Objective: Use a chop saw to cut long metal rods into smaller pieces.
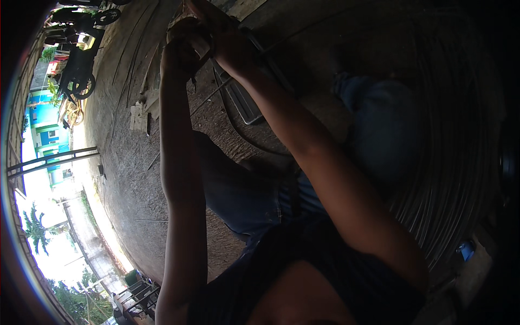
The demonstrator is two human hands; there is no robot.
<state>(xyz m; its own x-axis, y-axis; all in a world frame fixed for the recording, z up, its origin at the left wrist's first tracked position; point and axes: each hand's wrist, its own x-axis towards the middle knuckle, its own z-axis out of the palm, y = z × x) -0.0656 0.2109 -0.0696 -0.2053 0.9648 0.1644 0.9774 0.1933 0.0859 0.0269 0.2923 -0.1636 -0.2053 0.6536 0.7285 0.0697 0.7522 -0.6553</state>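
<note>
Both my arms reach to the top of the view, where the hands come close together in dim light. My left hand [180,58] is closed, its fingers curled round something dark that I cannot make out. Just right of it, my right hand [230,47] points up and left, its fingers apparently closed too; what they grip is hidden. Between and above the hands is a brownish rounded thing [184,27] of unclear kind. A thin rod [208,97] runs slantwise beneath the hands. Under my right wrist lies a dark ribbed tray-like thing [246,105].
My bent legs in jeans [244,200] are below the arms. Many thin wires or rods [433,216] fill the right side. Small wooden pieces [140,118] lie on the rough floor [130,184]. Motorcycles [78,76] stand at the upper left. A blue object [465,250] sits lower right.
</note>
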